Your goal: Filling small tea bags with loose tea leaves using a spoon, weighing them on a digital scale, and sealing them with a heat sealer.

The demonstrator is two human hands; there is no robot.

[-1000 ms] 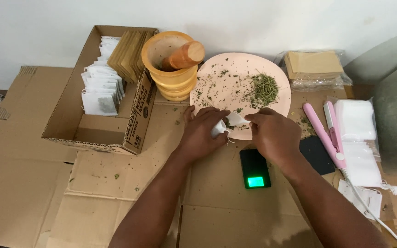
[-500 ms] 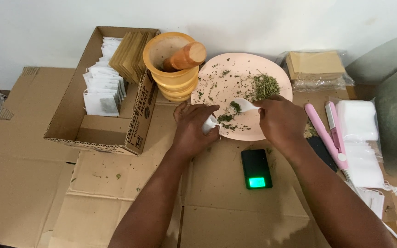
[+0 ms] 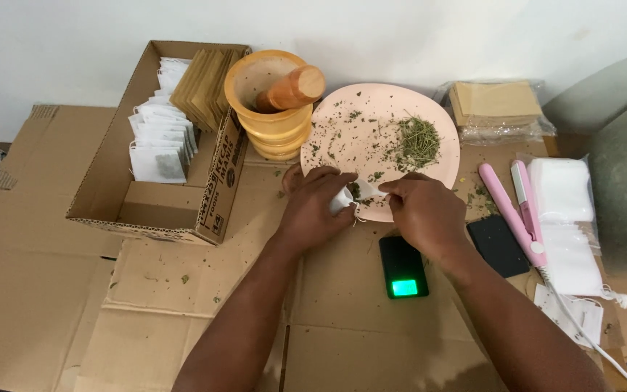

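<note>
My left hand [image 3: 315, 208] holds a small white tea bag [image 3: 342, 199] at the near rim of a pink plate [image 3: 342, 123]. My right hand [image 3: 421, 208] grips a small white spoon [image 3: 369, 190] whose tip points into the bag's mouth, with dried green herbs on it. A pile of dried herbs [image 3: 418, 139] lies on the plate, and crumbs are scattered around it. A small black scale [image 3: 403, 266] with a lit green display sits just below my right hand.
A wooden mortar with pestle [image 3: 272, 98] stands left of the plate. An open cardboard box [image 3: 155, 149] holds white bags and brown envelopes. A pink sealing tool [image 3: 513, 207], stacks of white bags [image 3: 563, 196] and a packet of brown envelopes [image 3: 496, 106] lie on the right.
My right hand went out to the herbs on the plate with the spoon and has come back with it to the bag in my left hand.
</note>
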